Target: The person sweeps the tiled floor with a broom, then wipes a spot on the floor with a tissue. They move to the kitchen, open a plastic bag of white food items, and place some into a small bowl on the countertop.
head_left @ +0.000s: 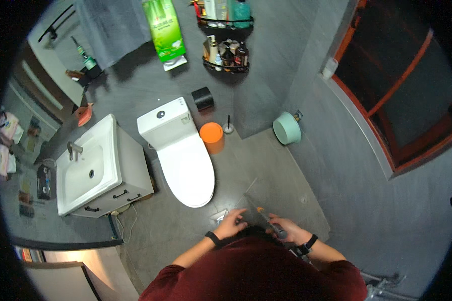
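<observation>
My right hand is closed around a long, dark grey stick-like tool with a rounded near end. A small orange part shows farther along it, and its far end is blurred. I cannot make out its exact kind. My left hand is to the left of the tool, fingers apart and bent toward it, with nothing visible in them. Just beyond the left hand, a shiny metal floor drain is partly covered by it. Both hands are low in front of my dark red top.
A white toilet stands ahead on the left, beside a sink cabinet. Near the toilet are an orange bin and a toilet brush. A pale green basin hangs at the right wall, below a red-framed window.
</observation>
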A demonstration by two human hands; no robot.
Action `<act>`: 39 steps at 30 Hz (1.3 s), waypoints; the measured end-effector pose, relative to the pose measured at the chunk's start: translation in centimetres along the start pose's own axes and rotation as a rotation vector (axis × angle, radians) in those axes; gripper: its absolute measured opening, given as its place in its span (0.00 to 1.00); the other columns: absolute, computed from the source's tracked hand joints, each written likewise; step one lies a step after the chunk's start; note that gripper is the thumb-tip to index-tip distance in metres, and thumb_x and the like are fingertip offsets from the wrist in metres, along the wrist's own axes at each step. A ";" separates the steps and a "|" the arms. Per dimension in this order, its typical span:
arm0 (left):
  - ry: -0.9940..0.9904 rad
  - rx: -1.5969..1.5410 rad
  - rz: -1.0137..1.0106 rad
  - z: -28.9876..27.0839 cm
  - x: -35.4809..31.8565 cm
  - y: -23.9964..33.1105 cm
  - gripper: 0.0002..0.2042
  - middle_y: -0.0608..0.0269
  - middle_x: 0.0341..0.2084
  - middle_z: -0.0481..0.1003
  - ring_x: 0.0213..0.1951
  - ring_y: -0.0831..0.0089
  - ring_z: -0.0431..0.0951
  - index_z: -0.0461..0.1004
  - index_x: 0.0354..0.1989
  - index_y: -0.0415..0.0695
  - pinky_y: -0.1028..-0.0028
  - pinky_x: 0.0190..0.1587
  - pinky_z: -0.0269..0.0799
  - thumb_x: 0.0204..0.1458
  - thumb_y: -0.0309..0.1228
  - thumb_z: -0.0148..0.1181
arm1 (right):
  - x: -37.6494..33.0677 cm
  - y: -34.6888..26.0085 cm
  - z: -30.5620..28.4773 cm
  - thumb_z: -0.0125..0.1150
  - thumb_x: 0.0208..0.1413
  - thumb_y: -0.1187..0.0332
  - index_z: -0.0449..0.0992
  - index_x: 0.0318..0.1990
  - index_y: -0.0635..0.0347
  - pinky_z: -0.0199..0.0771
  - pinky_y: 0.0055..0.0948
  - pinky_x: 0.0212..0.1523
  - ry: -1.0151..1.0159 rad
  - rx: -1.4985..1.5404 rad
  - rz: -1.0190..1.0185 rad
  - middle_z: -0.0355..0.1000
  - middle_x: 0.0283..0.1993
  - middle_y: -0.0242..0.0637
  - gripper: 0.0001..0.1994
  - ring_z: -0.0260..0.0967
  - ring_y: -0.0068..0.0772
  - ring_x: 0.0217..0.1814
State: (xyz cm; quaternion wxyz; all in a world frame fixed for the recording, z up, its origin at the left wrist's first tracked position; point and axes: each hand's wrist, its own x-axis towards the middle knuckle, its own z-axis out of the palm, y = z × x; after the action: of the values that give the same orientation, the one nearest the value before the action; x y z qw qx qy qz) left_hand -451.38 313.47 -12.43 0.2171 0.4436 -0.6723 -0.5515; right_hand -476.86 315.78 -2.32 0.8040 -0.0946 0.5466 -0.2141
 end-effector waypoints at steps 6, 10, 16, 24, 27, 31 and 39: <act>0.397 0.052 0.190 2.4 0.0 -0.2 0.23 0.54 0.53 0.66 0.56 0.57 0.63 0.69 0.54 0.50 0.62 0.59 0.61 0.47 0.25 0.62 | 4.2 -4.4 5.9 0.48 0.60 0.61 0.59 0.62 0.56 0.72 0.23 0.22 -0.584 -0.173 0.108 0.70 0.40 0.43 0.23 0.72 0.29 0.25; 0.732 -0.058 -0.048 0.1 -2.7 -1.1 0.12 0.58 0.44 0.69 0.46 0.62 0.70 0.74 0.44 0.46 0.64 0.53 0.65 0.50 0.24 0.55 | 6.9 -6.2 10.6 0.46 0.59 0.70 0.56 0.62 0.57 0.74 0.25 0.23 -1.079 -0.226 0.074 0.69 0.42 0.45 0.23 0.74 0.31 0.27; 1.091 0.162 -0.229 -1.1 -10.4 -0.2 0.15 0.49 0.42 0.70 0.42 0.54 0.73 0.70 0.48 0.39 0.64 0.44 0.71 0.49 0.20 0.55 | 10.7 -3.0 21.0 0.55 0.54 0.70 0.70 0.34 0.62 0.73 0.24 0.21 -0.958 -1.244 -0.563 0.72 0.22 0.34 0.06 0.74 0.23 0.22; 1.612 0.027 -0.534 1.8 -26.5 -3.4 0.11 0.59 0.41 0.71 0.31 0.75 0.73 0.75 0.43 0.45 0.77 0.32 0.69 0.52 0.23 0.57 | 13.9 -3.1 32.1 0.55 0.52 0.73 0.72 0.30 0.62 0.73 0.23 0.22 -0.963 -1.199 -0.525 0.72 0.25 0.32 0.02 0.73 0.22 0.21; 1.719 0.012 -0.686 3.5 -32.6 -5.1 0.10 0.62 0.34 0.70 0.28 0.76 0.70 0.76 0.42 0.44 0.77 0.31 0.68 0.51 0.22 0.57 | 16.8 -4.7 36.7 0.57 0.53 0.69 0.74 0.30 0.63 0.71 0.23 0.21 -0.828 -1.229 -0.768 0.73 0.24 0.32 0.06 0.72 0.22 0.20; 1.877 -0.058 -0.783 4.7 -38.3 -7.2 0.09 0.66 0.30 0.69 0.26 0.78 0.66 0.76 0.40 0.43 0.78 0.30 0.66 0.51 0.21 0.56 | 22.2 -6.7 43.5 0.58 0.54 0.66 0.75 0.29 0.63 0.70 0.24 0.20 -0.556 -1.127 -0.953 0.72 0.19 0.33 0.09 0.70 0.22 0.18; 2.122 0.033 -0.956 3.0 -43.9 -10.9 0.08 0.62 0.36 0.74 0.32 0.73 0.71 0.76 0.41 0.42 0.74 0.38 0.68 0.53 0.22 0.55 | 35.0 -13.7 57.2 0.58 0.54 0.48 0.75 0.13 0.68 0.71 0.26 0.21 -0.089 -1.274 -1.039 0.71 0.13 0.38 0.29 0.68 0.26 0.13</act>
State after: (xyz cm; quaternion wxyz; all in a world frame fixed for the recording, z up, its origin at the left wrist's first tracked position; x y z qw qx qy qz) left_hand -427.38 351.82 -14.81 0.4349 0.8938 0.0756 0.0798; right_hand -416.72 283.23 -4.40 0.4157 -0.7819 0.4175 -0.2037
